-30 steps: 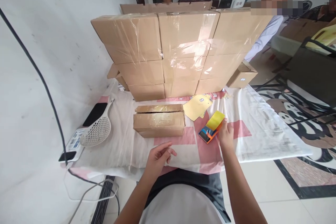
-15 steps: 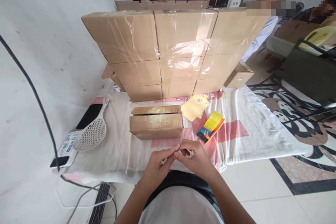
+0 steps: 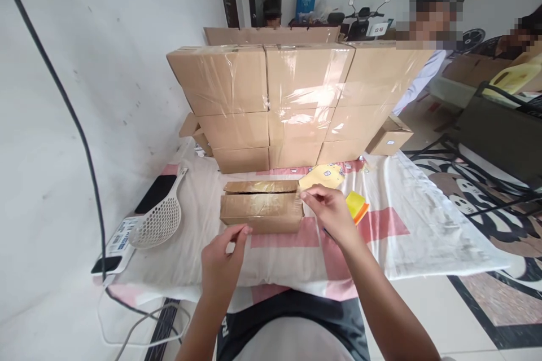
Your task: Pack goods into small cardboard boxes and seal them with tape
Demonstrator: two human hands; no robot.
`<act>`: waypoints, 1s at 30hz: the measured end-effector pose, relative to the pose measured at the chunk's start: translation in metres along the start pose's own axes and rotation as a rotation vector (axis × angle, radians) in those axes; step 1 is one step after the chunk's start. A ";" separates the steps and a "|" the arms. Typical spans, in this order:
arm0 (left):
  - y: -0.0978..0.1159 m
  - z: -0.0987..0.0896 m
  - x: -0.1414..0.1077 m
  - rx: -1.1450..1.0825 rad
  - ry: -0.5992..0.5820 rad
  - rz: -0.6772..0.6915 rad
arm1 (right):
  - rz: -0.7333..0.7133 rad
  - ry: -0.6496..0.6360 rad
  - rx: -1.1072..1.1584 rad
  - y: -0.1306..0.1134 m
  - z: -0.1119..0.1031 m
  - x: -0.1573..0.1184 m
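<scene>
Just in front of the big wall of taped brown cardboard cartons (image 3: 249, 87), a small, oblong brown cardboard box (image 3: 262, 211) is lying on the white-and-pink cloth (image 3: 190, 242). My right hand (image 3: 334, 217) is hovering at its right end, thumb and index pinching together; my left hand (image 3: 220, 259) is curling in front of its left half, tips almost meeting. Can't tell if either is gripping something thin, tbh.

I'm guessing the box is light and stiffish, with some give where a dark slit is running along the top, so I'd be holding it by the two short ends. The shiny tape is probably feeling slick; the bare card, grippier. Off the wall's right half, a flat yellow sheet (image 3: 324, 176) is lying near its foot, and a glossy yellow-and-orange item (image 3: 356, 206) is peeking out past my right hand.
</scene>
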State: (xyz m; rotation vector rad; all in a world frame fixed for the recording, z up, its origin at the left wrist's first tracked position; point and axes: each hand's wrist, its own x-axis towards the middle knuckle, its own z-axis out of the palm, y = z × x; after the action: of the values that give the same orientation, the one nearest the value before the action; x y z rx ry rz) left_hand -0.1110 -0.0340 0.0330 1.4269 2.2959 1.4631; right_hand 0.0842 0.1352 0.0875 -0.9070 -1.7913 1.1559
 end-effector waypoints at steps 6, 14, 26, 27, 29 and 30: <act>0.024 0.032 0.020 0.128 0.018 0.481 | -0.061 -0.127 -0.217 0.021 0.028 0.038; 0.021 0.068 0.027 0.281 -0.169 0.551 | -0.136 -0.166 -0.417 0.041 0.034 0.046; 0.024 0.070 0.018 0.269 -0.157 0.500 | -0.058 0.342 -0.569 0.063 0.005 0.056; 0.027 0.069 0.018 0.269 -0.145 0.503 | -0.027 0.396 -0.505 0.068 -0.005 0.055; 0.033 0.067 0.018 0.266 -0.098 0.520 | 0.077 0.485 -0.385 0.077 -0.033 0.050; 0.036 0.065 0.018 0.262 -0.065 0.530 | 0.129 0.514 -0.344 0.082 -0.050 0.048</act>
State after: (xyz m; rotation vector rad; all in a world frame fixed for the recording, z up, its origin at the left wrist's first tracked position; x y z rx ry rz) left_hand -0.0653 0.0271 0.0309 2.2550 2.2364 1.2073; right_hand 0.1201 0.2219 0.0354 -1.3945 -1.5357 0.6109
